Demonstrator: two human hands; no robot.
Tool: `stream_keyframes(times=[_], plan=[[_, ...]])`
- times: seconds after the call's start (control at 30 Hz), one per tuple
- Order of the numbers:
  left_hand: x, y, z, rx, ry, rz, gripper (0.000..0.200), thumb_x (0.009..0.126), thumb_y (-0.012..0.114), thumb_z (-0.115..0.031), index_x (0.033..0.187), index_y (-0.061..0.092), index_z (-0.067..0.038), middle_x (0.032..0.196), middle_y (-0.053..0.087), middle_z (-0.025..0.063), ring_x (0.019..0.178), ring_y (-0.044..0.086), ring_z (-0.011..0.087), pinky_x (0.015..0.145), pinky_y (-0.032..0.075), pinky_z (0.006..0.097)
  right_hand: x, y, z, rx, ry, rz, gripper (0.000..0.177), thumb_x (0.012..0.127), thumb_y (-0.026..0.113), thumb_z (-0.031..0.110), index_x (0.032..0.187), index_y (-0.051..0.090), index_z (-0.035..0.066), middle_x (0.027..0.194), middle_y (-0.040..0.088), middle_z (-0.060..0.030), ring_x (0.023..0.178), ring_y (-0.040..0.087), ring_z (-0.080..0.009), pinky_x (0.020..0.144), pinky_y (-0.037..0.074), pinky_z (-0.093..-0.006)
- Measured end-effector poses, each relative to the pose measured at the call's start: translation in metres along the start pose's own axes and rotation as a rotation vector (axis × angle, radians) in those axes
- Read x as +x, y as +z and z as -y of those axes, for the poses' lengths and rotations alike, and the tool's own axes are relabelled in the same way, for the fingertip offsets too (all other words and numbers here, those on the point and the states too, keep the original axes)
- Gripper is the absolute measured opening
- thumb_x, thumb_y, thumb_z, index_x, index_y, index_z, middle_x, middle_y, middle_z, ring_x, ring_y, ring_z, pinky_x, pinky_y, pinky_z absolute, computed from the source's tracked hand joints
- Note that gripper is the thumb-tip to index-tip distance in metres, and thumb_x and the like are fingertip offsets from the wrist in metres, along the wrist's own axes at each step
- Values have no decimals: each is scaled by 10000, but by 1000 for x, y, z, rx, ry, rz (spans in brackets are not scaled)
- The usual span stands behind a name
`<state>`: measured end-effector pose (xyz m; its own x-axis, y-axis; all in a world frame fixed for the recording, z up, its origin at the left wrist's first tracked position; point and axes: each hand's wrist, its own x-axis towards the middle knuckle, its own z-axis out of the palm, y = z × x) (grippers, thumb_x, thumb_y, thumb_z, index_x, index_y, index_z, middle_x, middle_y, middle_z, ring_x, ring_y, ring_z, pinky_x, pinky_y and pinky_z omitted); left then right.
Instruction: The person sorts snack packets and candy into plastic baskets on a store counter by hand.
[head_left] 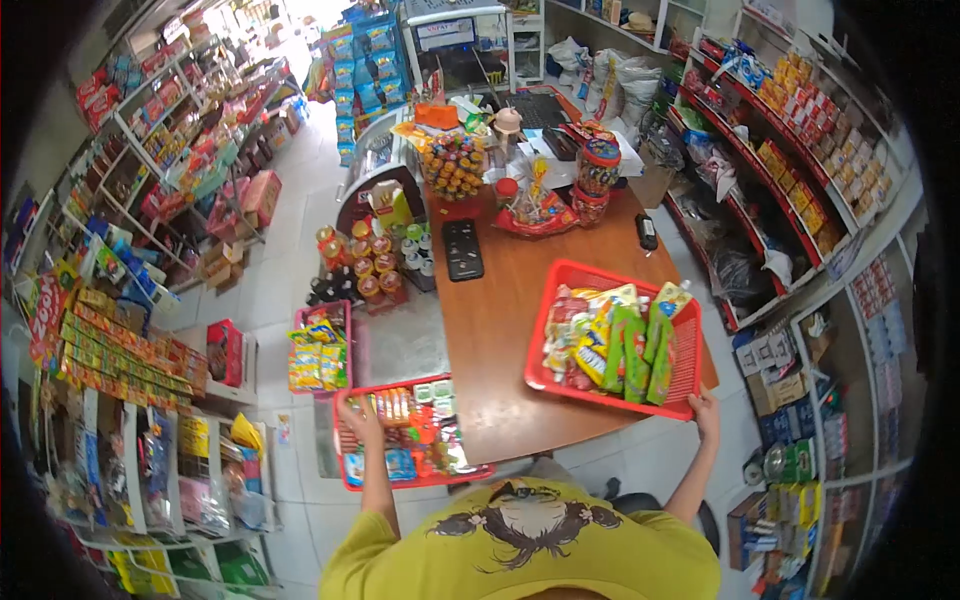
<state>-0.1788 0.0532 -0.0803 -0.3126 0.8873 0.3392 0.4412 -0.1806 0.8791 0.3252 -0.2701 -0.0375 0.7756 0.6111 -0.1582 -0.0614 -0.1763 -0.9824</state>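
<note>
A red plastic basket (690,345) of snack packets sits at the right front of the wooden desk, its near right corner over the edge. My right hand (705,408) grips that corner. Long green packets (635,350) lie on its right side, with yellow and white packets (590,345) to their left. My left hand (362,417) reaches over the left part of a second red basket (400,484), left of the desk, close to its rim; its fingers are too small to make out. Small packs, blue packets (393,464) and greenish-white tubs (435,393) fill this basket.
The desk (500,350) holds a black phone (463,250), candy jars (598,170) and a lollipop display (453,167). Bottles (370,265) and a pink basket (322,350) stand left of it. Stocked shelves (780,190) line the right; more goods are at left.
</note>
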Motion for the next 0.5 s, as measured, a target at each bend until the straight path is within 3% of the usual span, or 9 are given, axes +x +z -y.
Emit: stream_keyframes(times=[0.03, 0.07, 0.2, 0.27, 0.37, 0.43, 0.5], plan=[[5, 24, -16, -174, -2, 76, 341, 740, 486, -103, 1046, 371, -5, 1044, 396, 120, 969, 385, 220, 842, 298, 322, 9, 2, 13, 24, 69, 56, 384, 743, 460, -2, 1116, 381, -43, 927, 531, -42, 791, 495, -81, 713, 396, -209], [15, 53, -6, -113, 140, 113, 343, 741, 483, -109, 1049, 369, -8, 1038, 403, 118, 970, 385, 225, 858, 278, 324, 22, 1, 20, 0, 94, 69, 384, 743, 460, -2, 1116, 381, -43, 927, 531, -42, 791, 495, -81, 713, 396, -209], [33, 160, -65, -250, 60, 296, 404, 719, 544, -175, 1042, 384, 7, 965, 445, 125, 918, 422, 203, 810, 322, 294, 65, 2, 19, -53, 26, 244, 387, 757, 444, 13, 1131, 362, -40, 1021, 495, -64, 897, 472, -108, 796, 361, -231], [48, 223, -37, -271, -16, 366, 466, 692, 585, -200, 1044, 382, 27, 965, 450, 134, 909, 426, 194, 795, 336, 286, 80, 3, 24, -77, 30, 291, 398, 764, 445, 34, 1144, 349, -31, 1042, 486, -63, 928, 460, -118, 828, 341, -242], [64, 272, -50, -154, -90, 398, 616, 627, 633, -329, 1053, 377, 34, 980, 454, 154, 937, 429, 237, 799, 345, 310, 98, 12, 37, 3, 44, 366, 364, 769, 418, -11, 1127, 361, -49, 1006, 503, -59, 900, 470, -103, 806, 354, -234], [79, 289, -65, 430, -212, 553, 815, 524, 649, -482, 1079, 354, 37, 1054, 416, 189, 1008, 389, 295, 828, 333, 351, 107, 18, 45, 30, 61, 401, 367, 769, 418, -13, 1130, 358, -48, 1010, 501, -57, 903, 470, -105, 809, 353, -235], [83, 296, -88, 526, -225, 554, 884, 485, 638, -531, 1085, 341, 46, 1090, 382, 206, 1035, 358, 314, 843, 320, 369, 119, 18, 40, 61, 71, 423, 377, 768, 414, -18, 1138, 349, -44, 1030, 492, -57, 921, 465, -112, 821, 347, -239]])
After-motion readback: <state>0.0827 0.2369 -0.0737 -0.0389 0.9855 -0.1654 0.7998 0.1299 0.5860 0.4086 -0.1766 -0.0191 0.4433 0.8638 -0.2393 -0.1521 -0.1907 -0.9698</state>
